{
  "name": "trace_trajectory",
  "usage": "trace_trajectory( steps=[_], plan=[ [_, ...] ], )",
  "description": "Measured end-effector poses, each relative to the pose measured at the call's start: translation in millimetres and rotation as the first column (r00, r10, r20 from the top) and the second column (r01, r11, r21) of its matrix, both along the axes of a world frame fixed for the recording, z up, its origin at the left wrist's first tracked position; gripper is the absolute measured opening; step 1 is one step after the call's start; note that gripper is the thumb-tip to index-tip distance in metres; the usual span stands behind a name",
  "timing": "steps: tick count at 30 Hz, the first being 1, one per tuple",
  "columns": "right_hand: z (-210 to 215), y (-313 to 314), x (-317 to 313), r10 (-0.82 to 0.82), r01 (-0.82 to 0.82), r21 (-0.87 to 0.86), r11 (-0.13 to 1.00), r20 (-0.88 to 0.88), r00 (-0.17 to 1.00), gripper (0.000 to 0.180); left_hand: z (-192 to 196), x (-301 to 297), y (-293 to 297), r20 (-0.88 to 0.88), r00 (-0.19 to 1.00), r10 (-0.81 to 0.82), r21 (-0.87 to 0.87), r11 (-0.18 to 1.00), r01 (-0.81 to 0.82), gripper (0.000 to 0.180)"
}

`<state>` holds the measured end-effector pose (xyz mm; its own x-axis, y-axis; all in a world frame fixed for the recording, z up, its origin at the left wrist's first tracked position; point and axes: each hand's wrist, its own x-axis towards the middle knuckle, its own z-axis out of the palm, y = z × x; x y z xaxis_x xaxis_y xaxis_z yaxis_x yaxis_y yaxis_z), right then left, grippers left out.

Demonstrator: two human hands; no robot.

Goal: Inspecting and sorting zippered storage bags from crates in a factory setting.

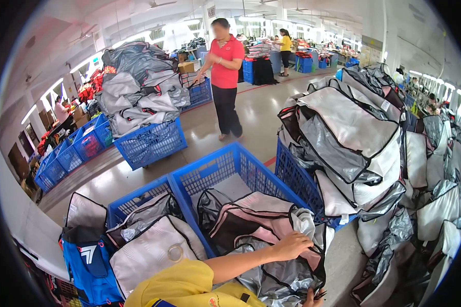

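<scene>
An inside-out backpack [276, 271] with crinkly silver lining, pale panels and black bound edges lies in front of me, partly over the near end of a blue plastic crate [202, 171]. My left hand [293, 245] reaches across it, its fingers curled onto the silver and pale fabric near the right edge. Low in the view, my right hand [311, 298] closes on the black bound edge; the lower frame edge cuts most of it off. A small dark pointed thing shows beside its fingers, too small to name. More such backpacks [256, 207] lie beneath in the crate.
A second blue crate [133, 202] with pale backpacks and a blue backpack [92, 261] stand at left. Tall piles of silver-lined bags [348, 133] rise at right and in a crate [151, 143] ahead. A person in red [225, 66] stands in the aisle.
</scene>
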<state>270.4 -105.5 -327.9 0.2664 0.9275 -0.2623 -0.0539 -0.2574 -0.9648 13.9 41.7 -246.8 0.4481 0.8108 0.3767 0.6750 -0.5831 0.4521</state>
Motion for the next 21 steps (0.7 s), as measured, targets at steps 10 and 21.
trace_trajectory(
  steps=[10,21],
  plan=[
    [9.8,-2.0,-6.6,-0.012,0.012,-0.015,1.000,-0.013,1.000,0.055,-22.1,-2.6,-4.4,0.040,0.998,0.038,0.026,0.999,-0.039,0.021],
    [-12.2,-1.0,6.5,0.012,-0.018,-0.095,0.995,-0.058,0.998,0.066,-29.1,-2.7,-7.8,0.150,0.987,0.062,0.060,0.996,-0.071,0.022]
  ],
)
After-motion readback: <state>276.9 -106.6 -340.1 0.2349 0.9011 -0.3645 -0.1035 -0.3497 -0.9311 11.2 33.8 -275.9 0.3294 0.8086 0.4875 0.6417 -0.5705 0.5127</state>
